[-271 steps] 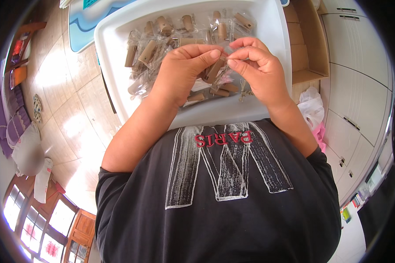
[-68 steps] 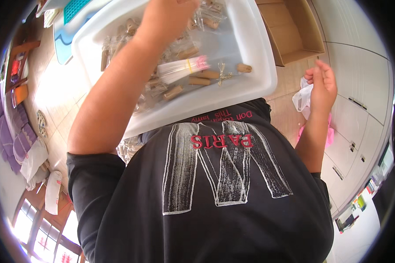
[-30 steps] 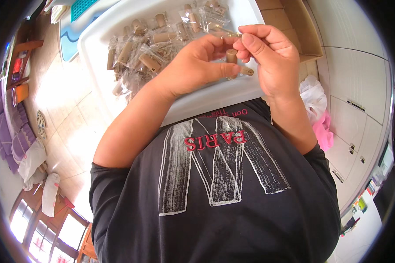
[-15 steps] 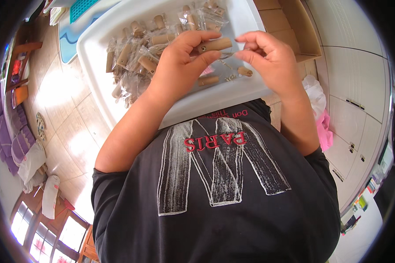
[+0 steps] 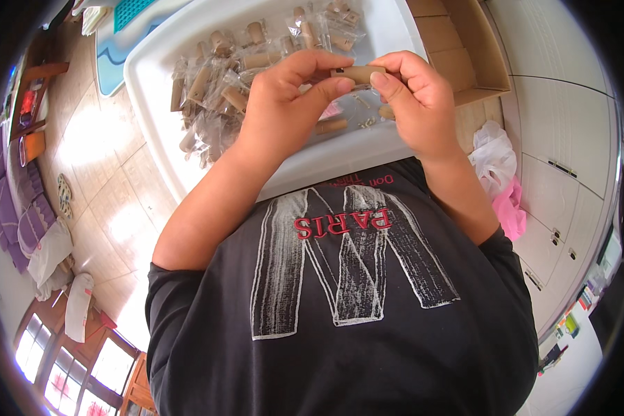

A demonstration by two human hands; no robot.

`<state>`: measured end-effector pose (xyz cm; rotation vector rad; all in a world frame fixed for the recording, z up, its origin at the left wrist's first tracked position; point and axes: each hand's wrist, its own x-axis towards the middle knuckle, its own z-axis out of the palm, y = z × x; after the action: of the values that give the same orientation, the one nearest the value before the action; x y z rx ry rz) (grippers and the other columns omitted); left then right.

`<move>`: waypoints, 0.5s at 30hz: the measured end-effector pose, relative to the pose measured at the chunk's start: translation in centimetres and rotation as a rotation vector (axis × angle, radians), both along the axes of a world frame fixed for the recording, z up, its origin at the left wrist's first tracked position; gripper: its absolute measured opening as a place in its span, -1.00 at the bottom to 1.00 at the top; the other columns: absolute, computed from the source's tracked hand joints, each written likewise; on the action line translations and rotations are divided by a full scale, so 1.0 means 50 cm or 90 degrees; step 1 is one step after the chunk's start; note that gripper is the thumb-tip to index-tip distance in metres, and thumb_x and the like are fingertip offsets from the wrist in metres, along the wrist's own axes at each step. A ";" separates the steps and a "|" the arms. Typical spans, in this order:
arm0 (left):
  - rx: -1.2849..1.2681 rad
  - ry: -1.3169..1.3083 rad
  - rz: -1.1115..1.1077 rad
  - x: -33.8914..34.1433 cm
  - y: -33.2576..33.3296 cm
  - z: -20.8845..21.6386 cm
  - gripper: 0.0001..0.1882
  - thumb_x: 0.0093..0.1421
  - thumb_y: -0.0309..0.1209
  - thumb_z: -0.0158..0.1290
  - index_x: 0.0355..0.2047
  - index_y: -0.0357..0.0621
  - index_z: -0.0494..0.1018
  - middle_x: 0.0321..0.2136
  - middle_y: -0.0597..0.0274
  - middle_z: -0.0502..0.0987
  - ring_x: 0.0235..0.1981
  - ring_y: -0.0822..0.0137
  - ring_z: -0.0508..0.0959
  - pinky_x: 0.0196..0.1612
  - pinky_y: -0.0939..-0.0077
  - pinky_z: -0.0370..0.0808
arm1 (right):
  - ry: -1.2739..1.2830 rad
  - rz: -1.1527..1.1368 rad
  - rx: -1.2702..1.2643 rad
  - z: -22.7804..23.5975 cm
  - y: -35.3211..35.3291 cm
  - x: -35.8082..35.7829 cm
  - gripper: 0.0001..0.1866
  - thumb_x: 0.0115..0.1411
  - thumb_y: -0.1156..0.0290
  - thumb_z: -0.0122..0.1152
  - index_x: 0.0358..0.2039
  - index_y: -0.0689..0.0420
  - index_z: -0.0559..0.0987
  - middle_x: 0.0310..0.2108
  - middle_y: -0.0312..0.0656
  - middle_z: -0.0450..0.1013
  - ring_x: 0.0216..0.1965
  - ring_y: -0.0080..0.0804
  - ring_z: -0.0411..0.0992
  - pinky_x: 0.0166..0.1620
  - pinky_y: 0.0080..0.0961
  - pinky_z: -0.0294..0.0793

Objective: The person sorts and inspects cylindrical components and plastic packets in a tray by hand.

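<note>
A tan cylindrical piece (image 5: 362, 72) with a small dark hole near its left end lies level between my hands, over the white plastic tub (image 5: 148, 114). Thumb and fingers of my left hand (image 5: 284, 97) pinch its left part. My right hand (image 5: 423, 104) grips the right end, its fingertips closed around it. Below them in the tub lie a similar loose tan piece (image 5: 331, 125) and some tiny brass-coloured bits (image 5: 366, 123). Another tan end (image 5: 386, 111) is partly covered by my right hand. Many tan pieces in clear bags (image 5: 208, 87) fill the tub's left side.
An open cardboard box (image 5: 496, 62) stands right of the tub. Beside my right forearm are a white plastic bag (image 5: 494, 159) and a pink bag (image 5: 512, 211), next to pale cabinets (image 5: 555, 125). A blue-and-white mat or board (image 5: 109, 66) lies beyond the tub's left rim.
My right hand has moved left and closed on the right end of the tan piece. The piece has shifted slightly right and turned a little, its hole now nearer the top edge.
</note>
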<state>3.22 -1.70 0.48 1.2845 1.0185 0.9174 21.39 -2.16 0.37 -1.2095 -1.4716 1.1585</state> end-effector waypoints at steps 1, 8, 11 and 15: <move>-0.005 -0.021 0.009 0.000 0.004 -0.008 -0.74 0.08 -0.50 0.10 -0.19 -0.28 0.43 -0.37 0.29 0.51 -0.33 0.54 0.45 -0.26 0.69 0.39 | 0.003 -0.004 -0.028 -0.001 0.002 -0.001 -0.86 0.13 0.43 0.12 -0.35 0.24 0.48 -0.58 -0.37 0.40 -0.54 -0.72 0.26 -0.46 -0.76 0.26; 0.093 0.327 -0.039 -0.075 0.043 0.004 -0.70 -0.01 -0.32 0.17 -0.31 -0.23 0.45 -0.38 0.22 0.48 -0.33 0.39 0.47 -0.20 0.57 0.39 | 0.175 -0.060 -0.118 0.005 0.014 -0.002 -0.80 0.13 0.36 0.14 -0.27 0.20 0.51 -0.55 -0.41 0.39 -0.52 -0.75 0.30 -0.46 -0.81 0.28; 0.256 0.733 -0.129 -0.082 0.019 -0.016 -0.70 -0.09 -0.25 0.19 -0.40 -0.17 0.47 -0.42 0.18 0.49 -0.34 0.23 0.49 -0.25 0.41 0.42 | 0.165 -0.047 -0.128 0.007 0.010 -0.001 -0.74 0.18 0.36 0.06 -0.17 0.25 0.47 -0.52 -0.38 0.37 -0.49 -0.71 0.28 -0.41 -0.77 0.25; 0.282 0.964 -0.250 -0.066 0.010 -0.030 -0.87 -0.05 -0.35 0.10 -0.47 -0.08 0.48 -0.47 0.19 0.51 -0.32 0.21 0.51 -0.29 0.38 0.45 | 0.193 -0.033 -0.139 0.006 0.009 -0.003 -0.73 0.18 0.35 0.07 -0.17 0.25 0.46 -0.52 -0.38 0.37 -0.50 -0.70 0.28 -0.41 -0.77 0.25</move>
<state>-0.09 -1.18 -1.02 2.5257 1.5810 -0.3586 21.24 -1.69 0.64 -1.1500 -1.1038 1.4254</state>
